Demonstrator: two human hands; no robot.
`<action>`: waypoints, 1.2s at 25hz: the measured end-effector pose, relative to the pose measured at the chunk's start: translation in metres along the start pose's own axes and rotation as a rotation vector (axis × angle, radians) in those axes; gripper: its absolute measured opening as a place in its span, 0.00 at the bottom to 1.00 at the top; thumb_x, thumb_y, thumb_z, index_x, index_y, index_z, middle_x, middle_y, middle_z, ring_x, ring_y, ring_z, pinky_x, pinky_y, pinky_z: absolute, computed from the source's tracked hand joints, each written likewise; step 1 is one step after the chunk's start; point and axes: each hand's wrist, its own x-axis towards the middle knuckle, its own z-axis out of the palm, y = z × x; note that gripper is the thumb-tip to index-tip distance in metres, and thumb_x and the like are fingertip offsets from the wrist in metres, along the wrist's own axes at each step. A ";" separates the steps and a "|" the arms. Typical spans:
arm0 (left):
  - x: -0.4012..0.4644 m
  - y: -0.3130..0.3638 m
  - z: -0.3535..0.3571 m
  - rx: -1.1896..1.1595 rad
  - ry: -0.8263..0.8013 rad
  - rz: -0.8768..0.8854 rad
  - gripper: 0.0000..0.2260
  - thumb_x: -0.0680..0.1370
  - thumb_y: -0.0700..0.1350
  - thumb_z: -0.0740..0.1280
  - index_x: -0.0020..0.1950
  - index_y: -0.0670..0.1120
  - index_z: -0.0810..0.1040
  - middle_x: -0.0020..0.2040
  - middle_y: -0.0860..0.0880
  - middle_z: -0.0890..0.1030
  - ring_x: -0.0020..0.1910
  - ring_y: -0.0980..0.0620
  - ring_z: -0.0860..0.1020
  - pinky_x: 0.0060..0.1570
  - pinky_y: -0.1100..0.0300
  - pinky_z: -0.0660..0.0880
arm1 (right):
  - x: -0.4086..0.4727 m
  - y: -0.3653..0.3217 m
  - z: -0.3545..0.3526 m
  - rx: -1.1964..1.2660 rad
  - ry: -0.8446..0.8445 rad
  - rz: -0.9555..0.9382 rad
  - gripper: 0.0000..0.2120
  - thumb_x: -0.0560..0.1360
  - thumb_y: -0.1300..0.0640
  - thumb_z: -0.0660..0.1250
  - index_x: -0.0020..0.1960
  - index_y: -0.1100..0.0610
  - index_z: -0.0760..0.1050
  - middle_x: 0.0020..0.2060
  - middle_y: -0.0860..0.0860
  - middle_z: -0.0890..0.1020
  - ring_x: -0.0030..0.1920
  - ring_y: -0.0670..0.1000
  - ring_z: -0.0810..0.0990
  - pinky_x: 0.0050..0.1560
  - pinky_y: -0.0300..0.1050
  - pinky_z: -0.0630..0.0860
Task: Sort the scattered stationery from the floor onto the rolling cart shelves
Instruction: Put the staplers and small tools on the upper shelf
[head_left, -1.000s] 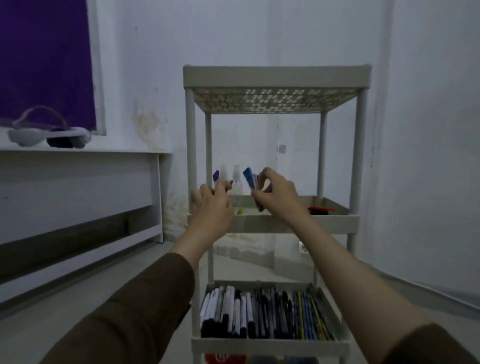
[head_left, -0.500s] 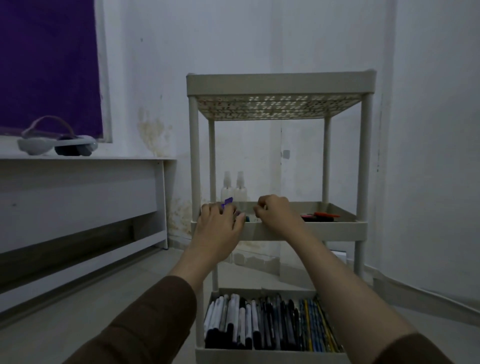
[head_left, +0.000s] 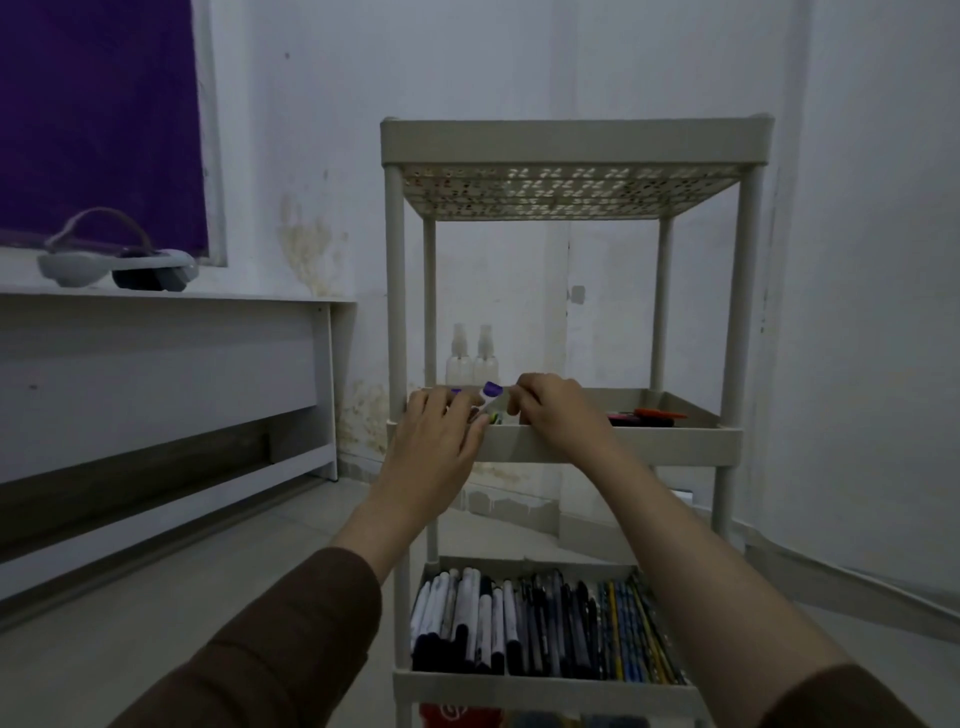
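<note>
The beige rolling cart (head_left: 571, 148) stands in front of me, and both hands are over the front left of its middle shelf (head_left: 649, 447). My left hand (head_left: 434, 441) grips a small bunch of markers, one of them a white marker with a purple cap (head_left: 491, 389) that sticks up above the fingers. My right hand (head_left: 556, 415) is curled beside it, and its fingertips pinch that purple-capped marker just below the cap. What lies in the shelf under my hands is hidden by its front wall.
Two clear spray bottles (head_left: 472, 358) stand at the back left of the middle shelf, and red and dark pens (head_left: 649, 414) lie at its right. The lower shelf (head_left: 545, 688) holds several markers, pens and pencils in rows. A white desk (head_left: 171, 332) with a headset (head_left: 119, 260) stands at the left.
My right hand lowered the blue items into the middle shelf and moved left to the purple-capped marker. My left hand dropped to the shelf's front edge with its markers.
</note>
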 end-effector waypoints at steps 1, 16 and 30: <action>0.000 0.000 -0.001 -0.041 -0.002 -0.015 0.16 0.82 0.49 0.50 0.66 0.47 0.69 0.60 0.47 0.71 0.59 0.49 0.64 0.59 0.59 0.60 | 0.000 0.000 0.000 0.000 0.005 0.003 0.15 0.81 0.57 0.54 0.49 0.65 0.76 0.47 0.61 0.81 0.50 0.60 0.78 0.53 0.55 0.75; -0.002 0.003 -0.008 -0.546 0.006 -0.087 0.20 0.80 0.35 0.55 0.71 0.47 0.64 0.58 0.50 0.75 0.54 0.61 0.72 0.50 0.77 0.67 | -0.002 -0.001 0.000 -0.110 -0.093 0.014 0.15 0.81 0.51 0.50 0.59 0.56 0.71 0.56 0.58 0.78 0.56 0.60 0.75 0.56 0.56 0.73; -0.015 -0.004 0.006 0.316 -0.040 -0.050 0.17 0.79 0.52 0.46 0.60 0.45 0.66 0.57 0.47 0.71 0.57 0.50 0.67 0.62 0.57 0.62 | -0.001 0.002 -0.008 0.130 -0.183 -0.125 0.14 0.78 0.66 0.56 0.55 0.57 0.79 0.55 0.54 0.81 0.54 0.48 0.79 0.59 0.49 0.74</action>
